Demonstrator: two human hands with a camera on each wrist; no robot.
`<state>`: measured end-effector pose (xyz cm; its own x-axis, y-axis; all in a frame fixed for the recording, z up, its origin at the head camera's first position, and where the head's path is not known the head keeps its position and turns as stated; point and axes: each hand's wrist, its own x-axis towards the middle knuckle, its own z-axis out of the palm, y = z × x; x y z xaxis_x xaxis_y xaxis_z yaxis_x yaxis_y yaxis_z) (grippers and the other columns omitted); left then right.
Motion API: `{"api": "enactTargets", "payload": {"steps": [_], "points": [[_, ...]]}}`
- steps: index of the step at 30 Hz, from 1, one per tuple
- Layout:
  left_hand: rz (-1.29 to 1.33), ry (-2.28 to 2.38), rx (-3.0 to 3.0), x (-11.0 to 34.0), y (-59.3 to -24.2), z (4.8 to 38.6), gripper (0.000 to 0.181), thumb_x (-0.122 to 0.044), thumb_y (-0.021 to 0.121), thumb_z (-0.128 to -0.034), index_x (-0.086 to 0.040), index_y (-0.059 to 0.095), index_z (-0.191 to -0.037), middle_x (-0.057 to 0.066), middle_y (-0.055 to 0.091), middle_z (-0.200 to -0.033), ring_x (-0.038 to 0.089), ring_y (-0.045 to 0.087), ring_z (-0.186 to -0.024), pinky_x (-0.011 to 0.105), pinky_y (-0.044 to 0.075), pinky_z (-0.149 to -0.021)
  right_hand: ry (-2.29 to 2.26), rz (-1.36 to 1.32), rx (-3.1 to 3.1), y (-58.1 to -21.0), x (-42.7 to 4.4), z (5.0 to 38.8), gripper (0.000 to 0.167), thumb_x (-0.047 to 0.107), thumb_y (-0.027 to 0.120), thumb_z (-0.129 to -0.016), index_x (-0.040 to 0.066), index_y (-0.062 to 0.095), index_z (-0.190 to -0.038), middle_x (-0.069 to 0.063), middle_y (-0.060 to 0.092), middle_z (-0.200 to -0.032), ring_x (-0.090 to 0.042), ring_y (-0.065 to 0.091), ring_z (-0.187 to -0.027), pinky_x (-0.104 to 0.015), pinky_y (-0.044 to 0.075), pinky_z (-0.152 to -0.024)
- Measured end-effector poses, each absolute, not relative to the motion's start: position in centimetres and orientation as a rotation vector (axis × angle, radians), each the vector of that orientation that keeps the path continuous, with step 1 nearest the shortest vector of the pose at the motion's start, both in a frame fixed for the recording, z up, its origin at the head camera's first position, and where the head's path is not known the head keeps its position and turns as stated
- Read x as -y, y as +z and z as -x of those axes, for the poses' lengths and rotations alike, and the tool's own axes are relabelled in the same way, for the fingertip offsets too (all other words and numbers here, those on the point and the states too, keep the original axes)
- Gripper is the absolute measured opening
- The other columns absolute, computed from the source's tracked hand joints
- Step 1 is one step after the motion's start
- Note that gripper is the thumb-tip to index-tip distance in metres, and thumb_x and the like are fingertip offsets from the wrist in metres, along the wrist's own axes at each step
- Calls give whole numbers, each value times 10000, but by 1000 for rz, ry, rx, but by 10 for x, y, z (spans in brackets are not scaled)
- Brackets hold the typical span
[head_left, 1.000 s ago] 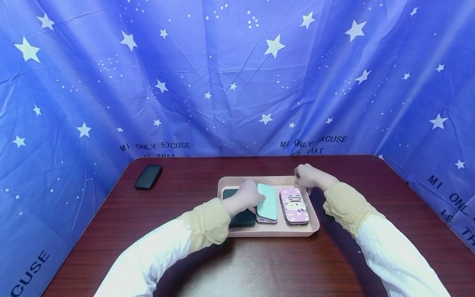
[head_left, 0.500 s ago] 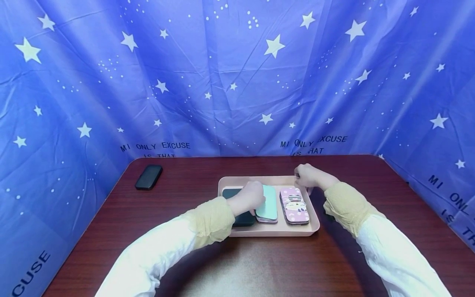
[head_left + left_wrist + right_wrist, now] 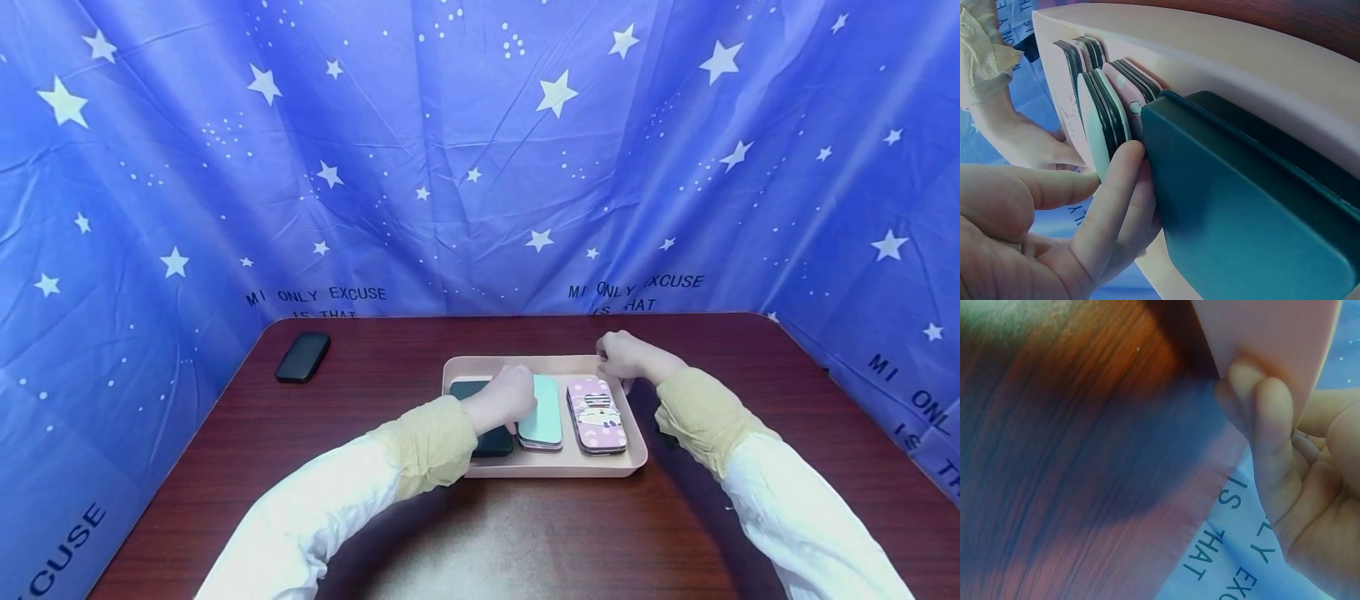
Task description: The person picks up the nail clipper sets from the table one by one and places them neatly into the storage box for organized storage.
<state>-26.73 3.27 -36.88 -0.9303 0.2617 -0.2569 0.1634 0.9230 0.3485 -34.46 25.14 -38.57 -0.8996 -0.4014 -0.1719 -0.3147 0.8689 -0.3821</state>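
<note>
A pink tray (image 3: 555,471) holds several flat cases. My left hand (image 3: 510,393) pinches a mint green case (image 3: 547,421) between thumb and fingers, as the left wrist view shows. That case lies over a pink one (image 3: 1124,87), of which only the edge shows in the head view. Left of them, partly under my left wrist, lies a dark green box (image 3: 1241,206). A patterned pink case (image 3: 597,421) is on the right side of the tray, stacked on another. My right hand (image 3: 621,354) grips the tray's far right corner, its thumb and fingers on either side of the wall (image 3: 1266,337).
A black case (image 3: 303,357) lies on the far left of the brown wooden table (image 3: 360,358). A blue curtain (image 3: 480,167) with stars hangs behind the table and along both sides. A small dark object, mostly hidden, sits beneath the right forearm.
My left hand has shifted slightly right with the mint green case, which now sits straighter over the pink one. The right hand stays at the tray corner.
</note>
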Motion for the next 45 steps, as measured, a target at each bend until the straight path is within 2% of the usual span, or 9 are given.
{"api": "enactTargets", "payload": {"steps": [6, 10, 13, 15, 22, 26, 31, 40, 45], "points": [[-304, 490, -2782, -32, -370, 268, 297, -137, 569, -937, 8, 574, -1197, 133, 677, -991, 141, 618, -424, 203, 499, -416, -507, 552, -2797, -385, -252, 345, 156, -42, 498, -799, 41, 458, -673, -79, 495, -616, -136, 583, -383, -311, 526, -419], [-400, 309, -2805, -32, -370, 267, 189, -191, 584, -935, -25, 637, -1010, 51, 676, -814, 76, 630, -526, 208, 514, -811, -513, 555, -2796, -385, -252, 345, 160, -41, 503, -800, 42, 461, -670, -76, 499, -606, -138, 585, -383, -296, 519, -411], [-464, 199, -2807, -32, -370, 266, 184, -222, 578, -941, -74, 621, -840, -5, 639, -660, 65, 630, -554, 193, 435, -932, -510, 550, -2795, -385, -252, 345, 155, -37, 505, -806, 40, 463, -678, -77, 499, -610, -138, 587, -386, -290, 519, -412], [-448, 232, -2796, -33, -369, 265, 190, -214, 577, -942, -67, 605, -824, -2, 626, -627, 73, 637, -531, 194, 503, -828, -505, 543, -2796, -385, -252, 345, 143, -38, 501, -807, 36, 470, -689, -81, 503, -619, -140, 587, -388, -299, 522, -417], [-374, 348, -2754, -32, -365, 263, 181, -190, 585, -934, -13, 611, -959, 29, 663, -701, 101, 644, -516, 191, 489, -862, -499, 542, -2799, -385, -252, 343, 95, -39, 493, -807, 9, 507, -726, -111, 536, -654, -142, 583, -383, -352, 536, -439], [-322, 478, -2709, -30, -363, 262, 200, -179, 589, -932, 20, 604, -938, 79, 657, -590, 157, 661, -504, 199, 536, -556, -489, 551, -2808, -386, -253, 343, 60, -35, 496, -809, -13, 533, -767, -134, 558, -692, -141, 584, -381, -346, 534, -434], [-362, 433, -2716, -26, -359, 263, 226, -231, 604, -927, -5, 615, -921, 53, 650, -551, 136, 657, -502, 174, 526, -601, -489, 551, -2807, -387, -253, 345, 57, -26, 499, -823, -44, 553, -831, -150, 582, -722, -146, 589, -384, -335, 533, -431], [-307, 580, -2632, -20, -360, 265, 252, -198, 593, -936, 34, 596, -1034, 77, 638, -547, 147, 639, -465, 222, 524, -467, -475, 554, -2819, -387, -253, 345, 78, -16, 505, -832, -61, 559, -865, -179, 598, -756, -143, 586, -381, -318, 526, -421], [-310, 630, -2608, -17, -356, 263, 217, -200, 600, -930, 17, 591, -921, 93, 639, -543, 173, 643, -464, 240, 525, -453, -480, 553, -2818, -389, -253, 345, 80, -18, 505, -829, -64, 556, -871, -196, 600, -782, -141, 583, -380, -306, 521, -412]]}}
